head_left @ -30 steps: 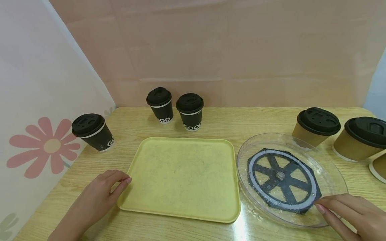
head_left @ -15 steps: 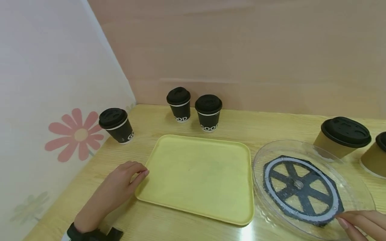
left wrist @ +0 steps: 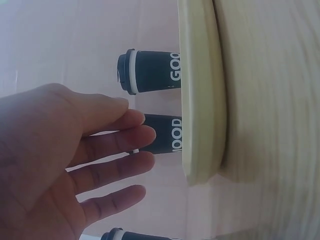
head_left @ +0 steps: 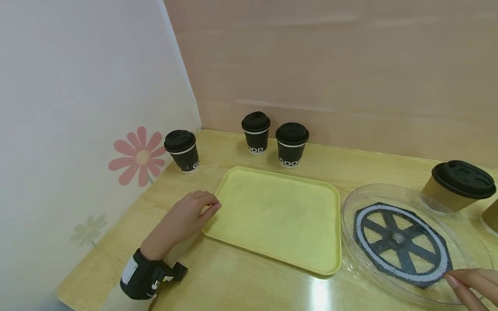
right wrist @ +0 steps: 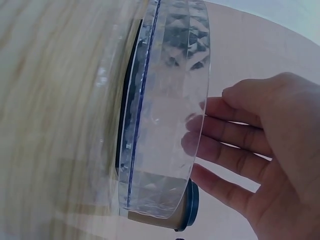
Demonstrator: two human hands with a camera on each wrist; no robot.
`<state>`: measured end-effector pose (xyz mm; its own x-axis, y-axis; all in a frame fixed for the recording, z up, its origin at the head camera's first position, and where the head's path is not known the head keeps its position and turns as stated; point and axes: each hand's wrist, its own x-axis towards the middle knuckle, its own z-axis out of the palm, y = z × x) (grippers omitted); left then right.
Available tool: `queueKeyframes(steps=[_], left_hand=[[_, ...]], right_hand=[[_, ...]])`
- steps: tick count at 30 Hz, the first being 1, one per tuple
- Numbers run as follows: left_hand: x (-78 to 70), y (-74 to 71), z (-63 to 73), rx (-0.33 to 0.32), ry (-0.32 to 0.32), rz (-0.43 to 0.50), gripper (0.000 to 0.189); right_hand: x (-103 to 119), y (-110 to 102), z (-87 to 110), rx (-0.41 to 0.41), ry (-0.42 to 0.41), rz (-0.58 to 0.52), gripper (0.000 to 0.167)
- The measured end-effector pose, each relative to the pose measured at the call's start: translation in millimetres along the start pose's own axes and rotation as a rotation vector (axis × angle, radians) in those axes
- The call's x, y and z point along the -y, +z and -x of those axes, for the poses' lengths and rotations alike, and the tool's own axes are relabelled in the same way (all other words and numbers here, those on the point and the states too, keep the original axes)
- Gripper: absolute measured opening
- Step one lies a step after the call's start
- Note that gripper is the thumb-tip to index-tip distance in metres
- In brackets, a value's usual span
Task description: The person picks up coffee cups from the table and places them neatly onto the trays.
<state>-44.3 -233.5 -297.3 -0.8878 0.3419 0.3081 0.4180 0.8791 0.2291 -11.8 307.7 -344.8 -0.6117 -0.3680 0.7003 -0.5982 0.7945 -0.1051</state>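
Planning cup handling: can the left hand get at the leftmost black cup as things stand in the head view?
Probably yes: the left hand holds nothing, the leftmost black cup stands beyond it, and the yellow tray lies off to the right, not between them.

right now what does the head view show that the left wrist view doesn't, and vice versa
Only the head view shows the right hand, clear round tray, black spoked wheel, brown paper cups, black wrist strap and pink wall flower.

Only the left wrist view shows the palm side of the left hand and the gaps between its fingers.

Both show that hand, the yellow rectangular tray, wood-grain tabletop and three black paper cups, one cut off in the wrist view.
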Motion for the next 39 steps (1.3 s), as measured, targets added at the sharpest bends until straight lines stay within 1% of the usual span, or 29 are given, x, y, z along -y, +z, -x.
queueKeyframes(steps=[1, 3, 5, 8, 10, 12, 14, 16, 18, 19, 20, 24, 26, 27, 29, 30, 31, 33, 34, 36, 39], left_hand=[[-0.6, -0.4, -0.3, -0.001, 0.003, 0.009, 0.006], [-0.8, -1.5, 0.3, -0.005, 0.002, 0.020, 0.006], [2.9, -0.2, -6.3, -0.012, -0.002, 0.030, 0.005], [9.8, 1.2, -14.3, -0.025, -0.018, 0.039, 0.005], [13.8, 1.6, -19.1, -0.028, -0.025, 0.045, 0.005], [16.6, 2.3, -23.3, -0.027, -0.030, 0.053, 0.007], [18.1, 3.7, -26.4, -0.021, -0.033, 0.058, 0.007], [18.3, 6.1, -27.7, -0.011, -0.038, 0.060, 0.008], [17.5, 8.2, -26.9, -0.003, -0.040, 0.056, 0.007], [17.0, 9.1, -26.0, -0.002, -0.042, 0.052, 0.006], [16.2, 9.5, -24.8, -0.001, -0.043, 0.052, 0.006], [12.0, 9.0, -20.4, -0.006, -0.045, 0.052, 0.005], [9.8, 8.6, -18.7, -0.004, -0.042, 0.056, 0.005], [8.7, 8.9, -17.6, -0.002, -0.041, 0.055, 0.006], [6.7, 9.7, -14.7, -0.001, -0.035, 0.050, 0.005], [6.1, 10.6, -12.8, -0.012, -0.026, 0.044, 0.004], [5.6, 11.4, -10.3, -0.018, -0.022, 0.042, 0.004], [4.4, 12.7, -4.8, -0.043, -0.008, 0.025, 0.003], [3.5, 12.4, -2.4, -0.055, -0.001, 0.016, 0.003], [1.7, 10.9, 2.1, -0.077, 0.023, 0.000, 0.004], [2.1, 9.2, 4.0, -0.099, 0.055, -0.027, 0.010]], right_hand=[[2.5, -2.7, -1.7, -0.002, -0.010, -0.017, 0.076], [8.9, -7.0, -5.9, 0.004, 0.002, -0.055, 0.072], [8.0, -5.1, -17.2, -0.007, -0.006, -0.090, 0.068], [6.7, -4.1, -33.0, 0.023, -0.001, -0.061, 0.057], [5.8, -4.1, -40.8, 0.045, -0.010, -0.013, 0.052], [4.6, -5.2, -46.2, 0.075, -0.004, 0.027, 0.045], [3.2, -6.4, -49.1, 0.085, -0.011, 0.050, 0.041], [1.6, -7.9, -50.4, 0.096, -0.013, 0.059, 0.031], [0.0, -8.9, -50.2, 0.100, -0.025, 0.054, 0.025], [-0.6, -9.4, -49.7, 0.100, -0.033, 0.053, 0.026], [-1.0, -9.9, -48.9, 0.098, -0.039, 0.046, 0.028], [-0.7, -13.5, -43.3, 0.079, -0.049, 0.042, 0.049], [0.4, -16.6, -38.9, 0.069, -0.033, 0.056, 0.051], [1.1, -18.1, -36.5, 0.067, -0.024, 0.067, 0.050], [2.8, -21.2, -31.5, 0.074, 0.008, 0.096, 0.040], [3.5, -22.6, -29.0, 0.082, 0.019, 0.105, 0.033], [4.7, -23.6, -26.5, 0.096, 0.041, 0.114, 0.025], [8.6, -25.2, -21.1, 0.138, 0.096, 0.127, 0.015], [10.8, -26.1, -18.7, 0.156, 0.122, 0.132, 0.016], [14.9, -27.7, -14.2, 0.165, 0.161, 0.129, 0.025], [16.4, -24.7, -12.1, 0.130, 0.198, 0.104, 0.034]])
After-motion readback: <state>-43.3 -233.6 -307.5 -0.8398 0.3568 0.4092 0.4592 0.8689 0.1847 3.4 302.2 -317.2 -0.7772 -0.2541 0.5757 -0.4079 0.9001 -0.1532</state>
